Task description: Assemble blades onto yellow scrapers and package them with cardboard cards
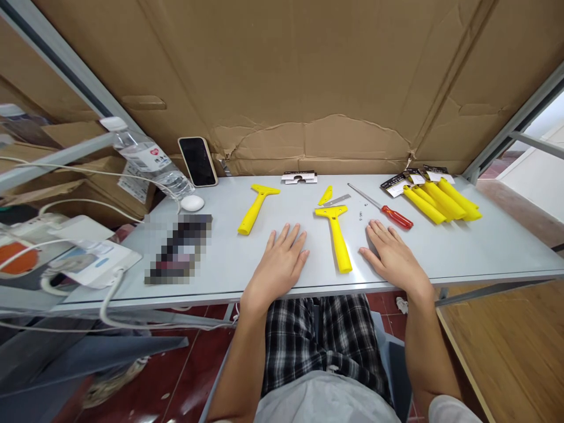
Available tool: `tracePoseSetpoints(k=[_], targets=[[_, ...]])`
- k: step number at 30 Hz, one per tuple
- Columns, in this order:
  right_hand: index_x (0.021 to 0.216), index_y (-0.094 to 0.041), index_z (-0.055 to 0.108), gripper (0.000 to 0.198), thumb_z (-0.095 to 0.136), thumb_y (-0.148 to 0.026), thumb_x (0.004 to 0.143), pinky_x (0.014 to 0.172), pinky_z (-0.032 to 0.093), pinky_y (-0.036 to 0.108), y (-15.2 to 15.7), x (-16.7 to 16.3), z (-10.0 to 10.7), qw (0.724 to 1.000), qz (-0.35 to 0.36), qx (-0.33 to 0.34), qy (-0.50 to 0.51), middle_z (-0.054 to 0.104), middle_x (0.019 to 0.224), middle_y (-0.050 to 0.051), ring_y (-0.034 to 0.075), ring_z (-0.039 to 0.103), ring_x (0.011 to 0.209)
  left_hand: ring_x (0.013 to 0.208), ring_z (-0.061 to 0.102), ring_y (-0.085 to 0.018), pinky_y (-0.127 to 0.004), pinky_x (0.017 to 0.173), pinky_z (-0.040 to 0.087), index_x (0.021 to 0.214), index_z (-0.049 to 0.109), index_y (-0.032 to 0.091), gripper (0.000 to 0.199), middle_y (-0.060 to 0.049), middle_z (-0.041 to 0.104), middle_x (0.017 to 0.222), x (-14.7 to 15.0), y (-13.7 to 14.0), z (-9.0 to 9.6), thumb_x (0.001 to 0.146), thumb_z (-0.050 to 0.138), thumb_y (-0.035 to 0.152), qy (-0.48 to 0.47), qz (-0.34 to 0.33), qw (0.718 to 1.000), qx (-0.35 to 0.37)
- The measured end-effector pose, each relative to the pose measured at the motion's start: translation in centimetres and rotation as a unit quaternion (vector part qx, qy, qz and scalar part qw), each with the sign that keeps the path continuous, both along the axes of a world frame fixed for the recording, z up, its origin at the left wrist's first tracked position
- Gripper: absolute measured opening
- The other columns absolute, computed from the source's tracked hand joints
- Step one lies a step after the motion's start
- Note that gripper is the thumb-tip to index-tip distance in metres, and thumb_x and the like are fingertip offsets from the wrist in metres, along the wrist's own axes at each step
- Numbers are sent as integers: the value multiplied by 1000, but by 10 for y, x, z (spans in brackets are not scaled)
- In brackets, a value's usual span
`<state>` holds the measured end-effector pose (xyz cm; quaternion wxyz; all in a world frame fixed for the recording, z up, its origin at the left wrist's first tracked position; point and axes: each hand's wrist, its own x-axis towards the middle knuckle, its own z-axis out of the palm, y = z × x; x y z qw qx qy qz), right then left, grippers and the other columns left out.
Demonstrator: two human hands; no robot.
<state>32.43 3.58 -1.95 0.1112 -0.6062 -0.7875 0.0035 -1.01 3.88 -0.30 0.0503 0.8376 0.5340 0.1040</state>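
Note:
My left hand (284, 258) lies flat on the grey table, open, with its fingers apart and nothing in it. My right hand (390, 249) rests palm down on the table too, fingers stretched out. Between them lies a yellow scraper handle (338, 238) with a T-shaped head. Just beyond its head are a metal blade (337, 200) and a small yellow cover piece (325, 195). A few tiny screws or nuts (361, 216) sit to the right. The screwdriver (394, 216) with a red handle lies beyond my right fingertips. Left of my left hand is another yellow scraper (258, 210).
Several yellow scrapers with card tags (445, 202) are grouped at the right. Black-and-white cards (299, 177) lie at the back. At the left are a phone (198, 161), a leaning water bottle (152, 155), a white oval object (192, 203), a blurred-out item (180, 249) and white cables.

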Motion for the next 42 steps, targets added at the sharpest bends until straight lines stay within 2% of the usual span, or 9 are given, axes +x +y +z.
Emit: tracePoseSetpoints(k=[14,19,22,24,27,30,33,38,42], targets=[[165,-15,65,73,35,-61,117,147,42,62,-4,0,-2,998,9,48,31,48,181,12,32,48,173,180,33,-43,-71,146,28,171,59,11,63,-17,43,189,-1,-1,1,123,34,42,-10,1,1000,1],[162,-19,69,68,36,-59,118,145,43,61,-6,-1,-2,997,12,64,43,53,177,11,31,51,171,179,36,-41,-70,145,31,169,62,17,59,-16,47,187,-1,0,-2,122,38,43,-15,4,1000,16],[161,-20,70,66,36,-58,118,145,43,60,-6,-2,-2,996,10,68,47,55,176,10,31,52,170,176,42,-41,-68,143,37,166,65,17,58,-16,51,185,-3,3,6,120,41,43,10,-3,1000,14],[161,-20,70,66,36,-57,118,146,43,60,-6,-2,-1,997,9,65,47,55,176,9,31,52,170,170,51,-40,-62,140,43,163,68,16,58,-17,57,180,-7,9,20,119,41,43,30,-16,999,1],[161,-20,70,65,37,-57,118,145,43,60,-7,-3,0,997,13,60,45,55,177,9,32,51,170,155,68,-38,-58,133,52,162,70,16,58,-17,66,172,-14,34,50,118,41,42,43,-9,999,-14],[160,-20,70,65,37,-57,118,144,43,61,-8,-3,0,997,19,64,49,56,176,10,33,51,170,152,68,-40,-58,129,54,158,73,19,52,-17,68,169,-16,77,80,115,48,36,55,27,998,2],[160,-20,70,66,37,-57,118,143,44,62,-7,-3,-2,996,18,70,59,57,174,10,34,52,169,150,66,-41,-57,125,53,158,72,22,51,-18,68,165,-13,131,97,112,54,29,69,70,995,24],[159,-21,71,64,39,-57,118,143,44,61,-7,-4,-3,995,21,72,62,58,174,9,33,54,167,149,62,-37,-47,119,50,163,67,20,59,-21,67,163,-4,207,85,106,53,15,111,86,990,23],[159,-22,71,63,38,-57,118,144,43,61,-9,-5,0,996,22,57,60,57,174,8,33,51,170,134,67,-35,-44,110,51,161,70,20,60,-21,75,151,-1,234,68,103,60,16,124,99,987,6]])
